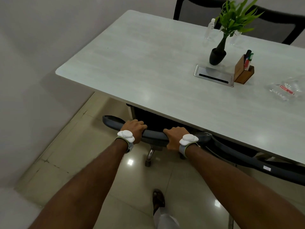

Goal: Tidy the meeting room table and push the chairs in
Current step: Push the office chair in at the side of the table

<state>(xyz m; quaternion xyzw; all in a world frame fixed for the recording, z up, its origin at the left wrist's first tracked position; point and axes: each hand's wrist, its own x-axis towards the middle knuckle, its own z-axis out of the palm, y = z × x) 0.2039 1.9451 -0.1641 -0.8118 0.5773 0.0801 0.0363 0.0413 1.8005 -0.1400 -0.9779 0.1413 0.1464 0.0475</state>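
At the near long edge of the table (148, 63), the chair (153, 136) sits w/ its seat already under the top; only the grey top rail of the back and a bit of the base show, so I'd judge this one nearly pushed in. Main risk from here: the fingers hook over the front of that rail, which is close to the table edge, so another shove could nip them between rail and edge. Also the rail's right end lies just beside the neighbouring chair (247, 161), and an uneven push on the glossy floor tiles (99, 162) could swing it into that chair, or bump the table and rock the potted plant (217, 55) and the water bottle (210, 28) behind it. Both arms reach out almost straight, approx. parallel, palms down. The left hand (134, 128) grips the rail towards its left end, fingers curled over the top; the right hand (175, 135) grips it near the middle, fingers curled over, thumb at the back. Further out, a crumpled plastic wrapper (285, 90) lies near the pen holder (243, 71), not yet tidied.
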